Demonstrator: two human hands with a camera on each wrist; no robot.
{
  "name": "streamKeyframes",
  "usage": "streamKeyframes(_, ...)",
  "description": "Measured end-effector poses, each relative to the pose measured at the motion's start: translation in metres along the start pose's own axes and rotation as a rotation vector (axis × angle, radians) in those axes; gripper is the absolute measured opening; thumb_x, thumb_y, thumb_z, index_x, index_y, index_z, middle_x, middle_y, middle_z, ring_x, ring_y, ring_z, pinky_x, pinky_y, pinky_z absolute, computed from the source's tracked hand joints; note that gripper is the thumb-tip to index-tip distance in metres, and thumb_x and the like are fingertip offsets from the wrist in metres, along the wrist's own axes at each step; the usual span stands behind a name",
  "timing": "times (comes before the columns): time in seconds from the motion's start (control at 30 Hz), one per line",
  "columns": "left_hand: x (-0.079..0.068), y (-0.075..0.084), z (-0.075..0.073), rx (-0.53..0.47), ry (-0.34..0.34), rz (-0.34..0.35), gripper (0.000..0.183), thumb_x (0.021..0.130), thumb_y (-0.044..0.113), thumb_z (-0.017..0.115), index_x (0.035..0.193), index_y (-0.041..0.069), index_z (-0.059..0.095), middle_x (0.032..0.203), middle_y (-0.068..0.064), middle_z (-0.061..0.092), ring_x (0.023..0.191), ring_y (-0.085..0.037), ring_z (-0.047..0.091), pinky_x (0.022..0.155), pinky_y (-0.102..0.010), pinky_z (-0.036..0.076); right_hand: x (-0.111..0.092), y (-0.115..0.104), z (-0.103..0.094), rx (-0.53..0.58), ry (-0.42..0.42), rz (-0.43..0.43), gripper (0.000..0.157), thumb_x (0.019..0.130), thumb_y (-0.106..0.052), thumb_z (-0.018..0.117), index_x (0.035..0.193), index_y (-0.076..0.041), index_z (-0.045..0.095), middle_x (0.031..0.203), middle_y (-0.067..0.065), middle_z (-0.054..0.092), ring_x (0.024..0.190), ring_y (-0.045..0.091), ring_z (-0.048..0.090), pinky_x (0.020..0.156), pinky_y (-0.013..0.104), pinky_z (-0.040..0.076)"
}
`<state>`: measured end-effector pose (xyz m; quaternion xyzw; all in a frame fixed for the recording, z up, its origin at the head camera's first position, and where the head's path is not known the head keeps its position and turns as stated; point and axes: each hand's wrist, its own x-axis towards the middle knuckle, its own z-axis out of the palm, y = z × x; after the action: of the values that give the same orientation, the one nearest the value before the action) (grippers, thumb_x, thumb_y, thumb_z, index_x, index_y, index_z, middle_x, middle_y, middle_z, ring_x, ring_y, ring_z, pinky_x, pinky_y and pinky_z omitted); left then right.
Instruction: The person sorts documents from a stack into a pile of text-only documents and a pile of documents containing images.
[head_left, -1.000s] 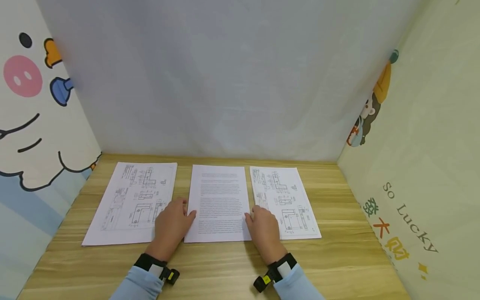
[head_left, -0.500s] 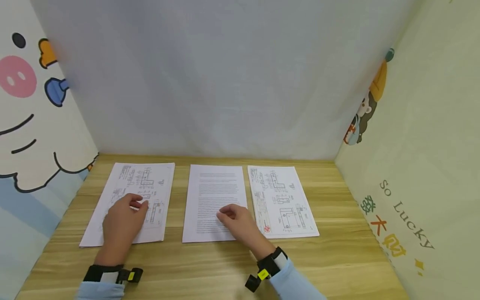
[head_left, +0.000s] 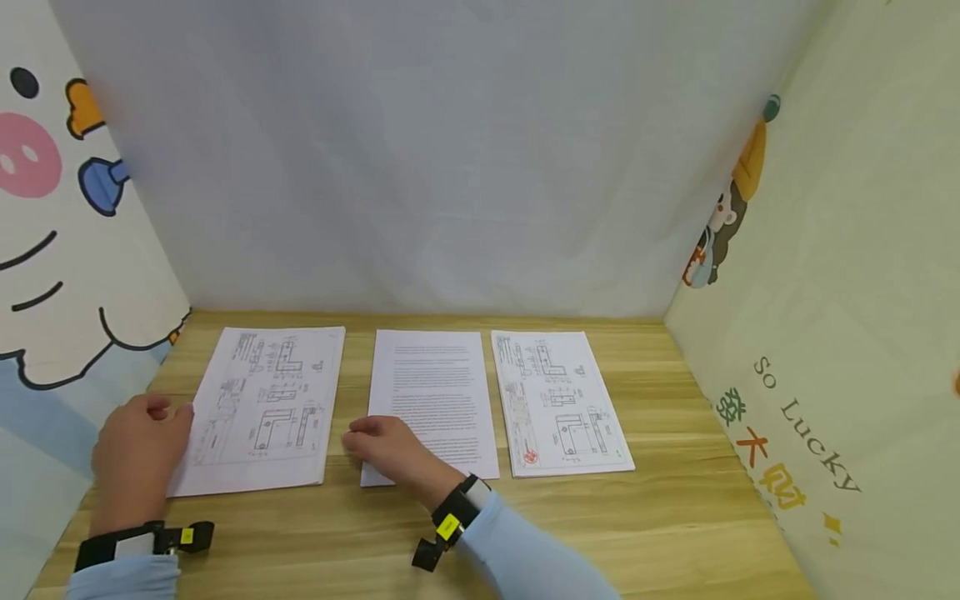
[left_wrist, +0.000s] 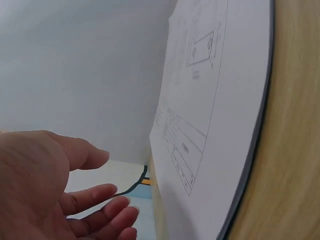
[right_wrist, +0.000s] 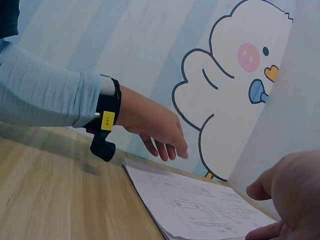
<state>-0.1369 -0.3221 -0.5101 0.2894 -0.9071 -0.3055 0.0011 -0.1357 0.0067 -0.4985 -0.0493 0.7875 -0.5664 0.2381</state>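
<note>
My left hand (head_left: 142,450) is beside the left edge of the left stack of paper (head_left: 270,408), which is printed with technical drawings. In the left wrist view the thumb and fingers (left_wrist: 95,200) are loosely bent and apart, holding nothing, with the stack's thickness showing along its edge. My right hand (head_left: 393,450) is over the lower left corner of the middle paper (head_left: 435,400), which carries lines of text. Its fingertips point toward the left stack's right edge, and nothing is between thumb and fingers in the right wrist view.
A third stack of drawings (head_left: 566,408), with a red round stamp, lies on the right. The wood-grain table (head_left: 637,550) meets a pale curtain (head_left: 427,167) behind. Printed panels stand at the left (head_left: 60,275) and right (head_left: 847,275); the left one is close to my left hand.
My left hand has moved left from the middle paper, across the left stack, to its far edge. My right hand has moved left from the right stack over the middle paper, uncovering the red stamp.
</note>
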Motion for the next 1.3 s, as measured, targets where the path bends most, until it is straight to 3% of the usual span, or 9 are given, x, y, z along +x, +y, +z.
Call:
streamKeyframes(0.17,0.007,-0.011,0.001,0.069,-0.141,-0.038,0.083,0.104,0.047,0.055,0.152,-0.017,0.032,0.137,-0.040,0.045,0.110,-0.050,0.048,0.094,-0.062,0.045,0.004,-0.005,0.019,-0.018,0.005,0.053,0.054,0.096,-0.042,0.068,0.136,-0.005,0.067,0.106,-0.002,0.075,0.096,0.012,0.067,0.091,0.036,0.053)
streamKeyframes(0.3,0.004,-0.012,0.006,0.084,-0.179,-0.028,0.087,0.101,0.049,0.060,0.150,-0.019,0.033,0.139,-0.041,0.046,0.111,-0.051,0.049,0.093,-0.062,0.045,0.006,-0.005,0.025,0.032,0.015,0.074,0.052,0.096,-0.041,0.069,0.134,-0.005,0.068,0.105,-0.004,0.072,0.097,0.014,0.067,0.090,0.038,0.053)
streamKeyframes(0.5,0.001,-0.015,0.015,0.082,-0.133,0.020,0.070,0.098,0.034,0.070,0.140,-0.017,0.047,0.129,-0.037,0.055,0.103,-0.047,0.054,0.084,-0.057,0.048,0.008,-0.005,0.027,0.072,0.001,0.064,0.035,0.095,-0.035,0.070,0.120,-0.010,0.075,0.101,-0.007,0.070,0.096,0.017,0.066,0.087,0.039,0.053)
streamKeyframes(0.67,0.003,-0.016,0.020,0.055,-0.098,0.010,0.065,0.097,0.029,0.074,0.139,-0.015,0.049,0.123,-0.034,0.056,0.099,-0.045,0.052,0.083,-0.055,0.047,0.009,-0.005,0.028,0.077,-0.004,0.058,0.027,0.096,-0.035,0.070,0.110,-0.014,0.077,0.098,-0.006,0.069,0.093,0.017,0.064,0.085,0.039,0.052)
streamKeyframes(1.0,0.003,-0.014,0.023,0.037,-0.027,-0.004,0.054,0.102,0.026,0.068,0.137,-0.012,0.052,0.116,-0.032,0.059,0.093,-0.043,0.054,0.075,-0.050,0.047,0.011,0.000,0.027,0.115,-0.005,0.075,0.044,0.096,-0.037,0.071,0.129,-0.007,0.071,0.104,-0.005,0.071,0.098,0.017,0.066,0.092,0.042,0.053)
streamKeyframes(1.3,-0.004,-0.017,0.023,-0.026,0.141,0.042,0.042,0.106,0.024,0.060,0.136,-0.006,0.060,0.123,-0.030,0.064,0.098,-0.044,0.058,0.070,-0.046,0.042,0.012,0.002,0.025,0.115,-0.015,0.053,0.046,0.097,-0.035,0.069,0.132,-0.005,0.069,0.107,-0.004,0.073,0.101,0.017,0.068,0.093,0.041,0.054)
